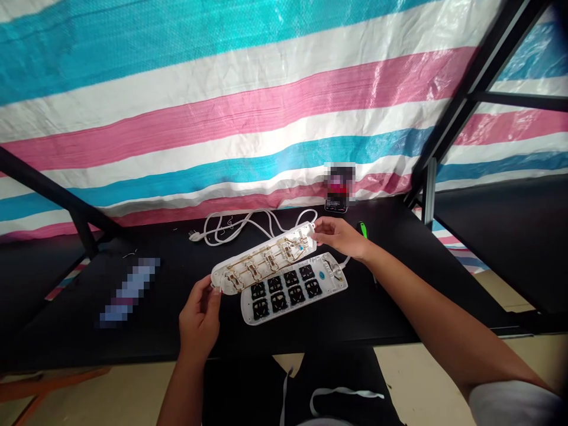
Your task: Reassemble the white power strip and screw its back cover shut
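Observation:
A white power strip half (261,258) with brass contact strips inside is held tilted between my two hands. My left hand (202,313) pinches its left end, and my right hand (335,234) grips its right end. Just below and partly behind it, the other white half (288,305) lies on the black table, with two rows of black socket inserts and a small blue-green spot near its right end. A white cord (239,228) with a plug loops on the table behind the held half.
A green-handled screwdriver (363,229) lies by my right forearm. A blurred dark device (336,204) stands at the table's back edge. Another blurred bluish object (128,296) is on the left. The black table (390,307) has frame bars at both sides and a striped sheet behind.

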Demonstrator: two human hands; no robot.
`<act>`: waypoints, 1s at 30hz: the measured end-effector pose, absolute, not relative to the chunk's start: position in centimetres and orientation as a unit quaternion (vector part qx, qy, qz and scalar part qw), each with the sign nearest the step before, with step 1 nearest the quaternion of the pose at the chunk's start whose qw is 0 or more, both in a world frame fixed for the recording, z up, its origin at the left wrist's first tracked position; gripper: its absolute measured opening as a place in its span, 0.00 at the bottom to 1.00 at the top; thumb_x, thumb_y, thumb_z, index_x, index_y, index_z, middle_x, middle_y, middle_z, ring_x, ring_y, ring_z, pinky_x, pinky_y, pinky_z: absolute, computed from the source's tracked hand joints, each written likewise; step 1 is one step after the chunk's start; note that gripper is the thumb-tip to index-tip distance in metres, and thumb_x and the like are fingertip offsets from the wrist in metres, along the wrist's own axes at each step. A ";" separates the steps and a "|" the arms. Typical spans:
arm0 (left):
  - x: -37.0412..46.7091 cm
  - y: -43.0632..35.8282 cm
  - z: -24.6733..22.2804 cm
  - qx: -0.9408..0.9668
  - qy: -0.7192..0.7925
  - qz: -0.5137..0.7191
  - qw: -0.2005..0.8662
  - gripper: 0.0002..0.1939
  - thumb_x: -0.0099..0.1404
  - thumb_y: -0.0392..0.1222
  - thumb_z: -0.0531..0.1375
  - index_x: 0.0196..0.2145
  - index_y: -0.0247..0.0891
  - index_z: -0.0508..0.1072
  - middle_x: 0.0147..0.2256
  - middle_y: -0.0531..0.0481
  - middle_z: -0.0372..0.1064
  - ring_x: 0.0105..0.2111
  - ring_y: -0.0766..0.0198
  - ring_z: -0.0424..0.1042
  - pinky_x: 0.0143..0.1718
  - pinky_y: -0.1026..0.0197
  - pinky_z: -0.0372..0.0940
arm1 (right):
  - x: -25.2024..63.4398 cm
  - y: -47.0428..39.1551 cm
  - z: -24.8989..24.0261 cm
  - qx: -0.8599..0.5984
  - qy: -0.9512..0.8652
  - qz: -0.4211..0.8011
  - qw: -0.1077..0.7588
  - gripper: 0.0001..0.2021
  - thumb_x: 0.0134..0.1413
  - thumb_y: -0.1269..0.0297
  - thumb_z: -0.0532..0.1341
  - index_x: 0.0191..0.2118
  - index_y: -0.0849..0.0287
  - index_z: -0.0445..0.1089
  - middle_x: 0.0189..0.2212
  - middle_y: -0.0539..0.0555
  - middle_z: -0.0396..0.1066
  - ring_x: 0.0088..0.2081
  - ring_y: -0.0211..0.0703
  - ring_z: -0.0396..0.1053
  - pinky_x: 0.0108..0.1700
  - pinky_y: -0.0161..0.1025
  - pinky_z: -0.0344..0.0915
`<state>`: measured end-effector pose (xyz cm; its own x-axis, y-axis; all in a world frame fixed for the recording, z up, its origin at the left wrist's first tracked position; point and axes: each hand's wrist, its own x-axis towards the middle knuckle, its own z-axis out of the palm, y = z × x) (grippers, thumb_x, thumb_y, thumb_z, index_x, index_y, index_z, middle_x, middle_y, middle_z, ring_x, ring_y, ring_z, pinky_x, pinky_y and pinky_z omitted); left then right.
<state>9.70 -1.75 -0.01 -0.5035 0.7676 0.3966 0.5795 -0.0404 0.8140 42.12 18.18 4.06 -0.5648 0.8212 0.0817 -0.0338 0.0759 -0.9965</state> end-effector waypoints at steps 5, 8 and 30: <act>9.7 -1.9 -0.2 0.496 0.681 0.533 0.078 0.27 0.68 0.60 0.62 0.54 0.38 0.75 0.46 0.44 0.76 0.43 0.57 0.76 0.48 0.58 0.72 | 42.4 18.2 4.2 -0.284 -0.657 0.602 0.353 0.19 0.48 0.52 0.75 0.38 0.58 0.70 0.31 0.48 0.71 0.32 0.37 0.69 0.39 0.40 0.68; 9.6 -2.0 -0.4 0.496 0.680 0.535 0.077 0.26 0.68 0.60 0.63 0.54 0.38 0.75 0.46 0.45 0.76 0.43 0.57 0.76 0.47 0.58 0.72 | 42.8 18.4 4.4 -0.276 -0.668 0.599 0.344 0.19 0.49 0.53 0.74 0.38 0.58 0.70 0.31 0.48 0.73 0.33 0.38 0.71 0.41 0.40 0.67; 10.8 -2.9 0.6 0.642 0.610 0.464 0.027 0.11 0.75 0.42 0.58 0.52 0.43 0.73 0.52 0.47 0.71 0.53 0.61 0.72 0.52 0.63 0.69 | 44.3 18.6 5.0 -0.226 -0.753 0.550 0.283 0.08 0.55 0.61 0.69 0.37 0.58 0.73 0.40 0.53 0.74 0.43 0.41 0.72 0.47 0.40 0.68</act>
<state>10.85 -2.91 0.58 -0.1742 0.8079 0.5630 0.7581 -0.2549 0.6002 44.27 18.62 5.00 -0.7382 0.6509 0.1774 0.0289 0.2932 -0.9556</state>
